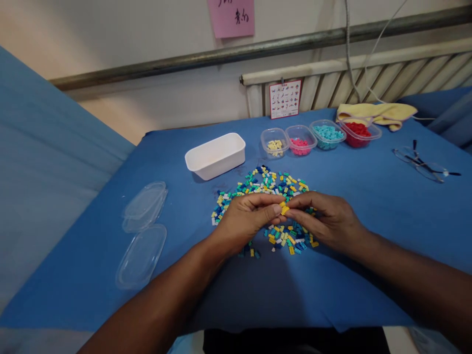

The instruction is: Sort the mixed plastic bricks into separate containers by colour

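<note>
Between my two hands are small yellow building bricks (284,209), partly covered by the fingertips; how many there are I cannot make out. My left hand (248,216) is closed on them from the left, thumb and index finger pinching. From the right, my right hand (328,216) pinches the same yellow piece with thumb and forefinger. Both hands hover over a loose pile of small building bricks (287,236) in yellow, blue, green, white and teal, spread on the blue cloth (184,206). Part of the pile is hidden behind the hands.
Behind the pile stands a white tub (216,157). Clear containers hold cream bricks (275,145), pink bricks (300,146), turquoise bricks (327,133) and red bricks (357,130). Clear lids (142,255) lie left; glasses (424,164) and a yellow cloth (376,114) lie right. A picture card (285,100) leans at the back.
</note>
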Demonstrator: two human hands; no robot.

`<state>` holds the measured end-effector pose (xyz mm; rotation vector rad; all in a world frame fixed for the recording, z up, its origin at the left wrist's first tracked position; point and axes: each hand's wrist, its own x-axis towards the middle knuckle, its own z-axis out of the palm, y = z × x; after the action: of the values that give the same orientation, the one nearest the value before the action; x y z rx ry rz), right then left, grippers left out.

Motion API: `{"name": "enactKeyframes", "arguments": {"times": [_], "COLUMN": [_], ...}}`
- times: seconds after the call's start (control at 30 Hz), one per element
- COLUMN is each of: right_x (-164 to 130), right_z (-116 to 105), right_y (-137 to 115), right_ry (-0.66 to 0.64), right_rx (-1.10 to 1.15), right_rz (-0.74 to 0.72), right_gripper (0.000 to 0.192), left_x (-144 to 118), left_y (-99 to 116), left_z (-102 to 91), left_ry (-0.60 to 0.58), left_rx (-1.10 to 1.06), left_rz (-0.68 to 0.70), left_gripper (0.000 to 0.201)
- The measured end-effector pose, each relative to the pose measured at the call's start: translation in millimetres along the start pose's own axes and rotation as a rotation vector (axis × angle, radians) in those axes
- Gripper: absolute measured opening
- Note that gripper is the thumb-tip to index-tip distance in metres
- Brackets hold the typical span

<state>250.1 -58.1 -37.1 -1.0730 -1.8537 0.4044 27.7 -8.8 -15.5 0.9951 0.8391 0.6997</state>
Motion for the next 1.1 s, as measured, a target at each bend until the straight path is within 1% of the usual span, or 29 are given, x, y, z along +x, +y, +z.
{"name": "enactKeyframes", "arguments": {"times": [0.13,0.3,0.43,0.73,0.87,0.97,1.03,1.1], "right_x": [-2.2,-2.2,-1.8,-0.6,-0.1,-0.4,-0.2,1.1], "right_z": [0.7,1.8,2.5,0.6,2.3,0.7,-4.7,-13.9], "right_y": [2.5,3.9,3.7,1.8,0.6,0.7,3.9,11.8], "right_ry": [0.013,-0.001,-0.023,-0.033,-0.050,-0.079,-0.072,-0.013], "right_rx": [-0.038,-0.040,-0.031,-0.020,-0.011,-0.012,-0.032,-0.074], "right_rz": [-0.038,-0.024,-0.022,-0.033,-0.055,-0.057,-0.019,0.055], "right_gripper": [0.009,0.007,0.007,0.005,0.002,0.005,0.006,0.011], "left_x": [-2.0,-2.8,-0.6,-4.1,-5.6,-5.6,-4.1,-0.7], "left_y": [0.4,1.5,0.6,3.1,2.7,5.2,11.8,22.2], "left_z": [-0.4,-0.5,-0.3,3.0,7.3,6.4,-0.8,-15.3], "left_ry": [-0.010,0.004,-0.018,-0.039,-0.022,-0.014,0.026,0.144], "left_rx": [-0.009,-0.019,-0.020,0.081,0.111,0.149,0.166,0.180], "left_rz": [-0.030,-0.033,-0.020,0.017,0.019,0.040,0.094,0.182], "left_gripper": [0.039,0.042,0.040,0.039,0.039,0.037,0.038,0.038]}}
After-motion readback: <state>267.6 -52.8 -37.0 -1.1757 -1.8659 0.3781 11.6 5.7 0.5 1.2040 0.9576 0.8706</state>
